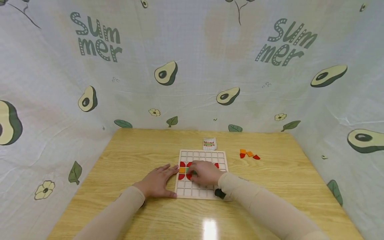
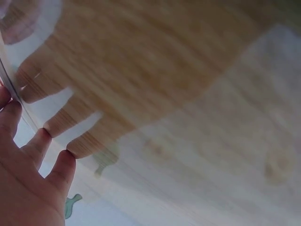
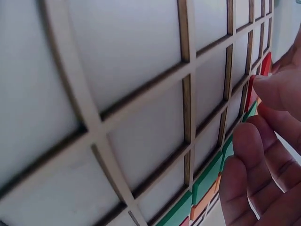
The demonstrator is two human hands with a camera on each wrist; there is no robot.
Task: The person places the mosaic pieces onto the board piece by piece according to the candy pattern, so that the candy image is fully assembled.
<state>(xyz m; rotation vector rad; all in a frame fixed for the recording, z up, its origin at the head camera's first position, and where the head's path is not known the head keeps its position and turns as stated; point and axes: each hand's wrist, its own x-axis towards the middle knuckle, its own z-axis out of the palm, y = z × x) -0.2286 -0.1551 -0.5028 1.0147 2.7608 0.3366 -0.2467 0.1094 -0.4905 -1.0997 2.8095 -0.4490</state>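
Observation:
A square wooden grid board [image 1: 201,192] lies on the table, partly filled with coloured pieces. My left hand [image 1: 158,182] rests spread at its left side, thumb and a fingertip at the edge; the left wrist view shows those fingers [image 2: 35,146] on the glossy tabletop. My right hand [image 1: 205,172] is over the board's middle rows, bent fingers [image 3: 248,141] low among the pieces. Red quarter-round pieces [image 1: 182,177] flank an orange square [image 1: 182,170]. Green pieces [image 3: 207,176] run along one row. The right fingertips touch the pieces near a red one [image 3: 251,96]; whether they pinch one is hidden.
A small pattern card [image 1: 209,143] lies behind the board. To the right are loose orange squares [image 1: 250,154] and red quarter-rounds [image 1: 256,157]. A printed curtain [image 1: 192,110] hangs along the back of the wooden table [image 1: 144,143].

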